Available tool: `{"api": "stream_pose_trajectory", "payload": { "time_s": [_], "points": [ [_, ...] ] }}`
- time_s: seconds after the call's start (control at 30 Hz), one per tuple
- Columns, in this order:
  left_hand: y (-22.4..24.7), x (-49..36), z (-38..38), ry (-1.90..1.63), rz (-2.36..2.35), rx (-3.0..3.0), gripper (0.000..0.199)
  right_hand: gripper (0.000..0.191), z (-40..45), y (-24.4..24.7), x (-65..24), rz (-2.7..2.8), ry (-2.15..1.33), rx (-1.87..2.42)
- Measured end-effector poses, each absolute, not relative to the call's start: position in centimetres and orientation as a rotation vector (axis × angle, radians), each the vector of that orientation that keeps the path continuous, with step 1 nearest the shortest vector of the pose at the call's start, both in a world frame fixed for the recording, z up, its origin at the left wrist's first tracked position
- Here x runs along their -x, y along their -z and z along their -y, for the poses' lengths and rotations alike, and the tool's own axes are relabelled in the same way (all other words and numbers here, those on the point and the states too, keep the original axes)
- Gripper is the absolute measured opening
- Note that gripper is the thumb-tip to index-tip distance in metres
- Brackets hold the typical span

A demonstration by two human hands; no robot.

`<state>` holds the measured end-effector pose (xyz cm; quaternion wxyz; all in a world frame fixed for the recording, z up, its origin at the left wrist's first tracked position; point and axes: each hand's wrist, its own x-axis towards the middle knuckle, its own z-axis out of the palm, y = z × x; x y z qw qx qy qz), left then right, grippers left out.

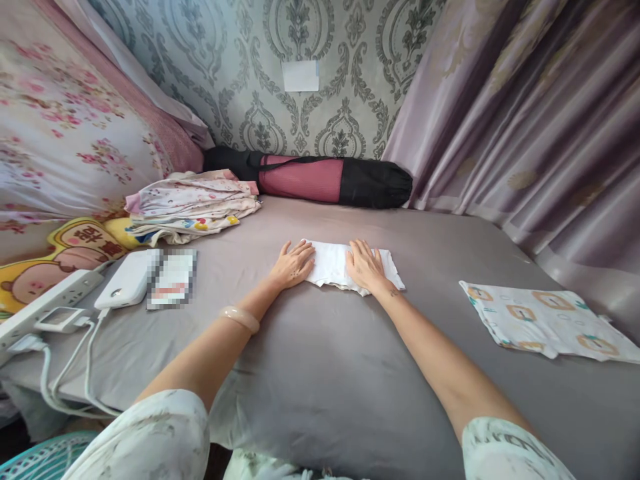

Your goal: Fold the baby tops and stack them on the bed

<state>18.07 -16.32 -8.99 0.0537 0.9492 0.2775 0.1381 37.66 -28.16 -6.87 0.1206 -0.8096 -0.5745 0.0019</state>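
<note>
The only view looks from the wearer's head, forward and down across the grey sheet (325,373), squarely facing the patterned wall (345,100). It sits fairly near, behind and above the left hand (293,265) and right hand (366,265).

A black and pink bag (303,179) lies along the patterned wall (200,87), below a white card (301,76). A purple curtain (485,120) hangs on the right, a floral curtain (65,100) on the left, behind a yellow cushion (35,283). Near it on the grey sheet (425,243) sit a power strip (57,297), a charger (60,319), a power bank (130,275) and cables (89,373).
</note>
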Motion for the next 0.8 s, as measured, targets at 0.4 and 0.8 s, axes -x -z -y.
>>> {"api": "stream_pose_trajectory", "payload": {
  "time_s": [0.4, 0.8],
  "points": [
    [8.7, -18.1, 16.6, -0.421, -0.855, -2.881, 0.045, 0.051, 27.2, 8.6, -36.1, 1.700, 0.063, 2.352],
    [9.3, -18.0, 16.2, -0.465, -0.835, -2.872, 0.045, 0.050, 25.2, 8.6, -33.4, 1.673, 0.108, 2.352]
  ]
}}
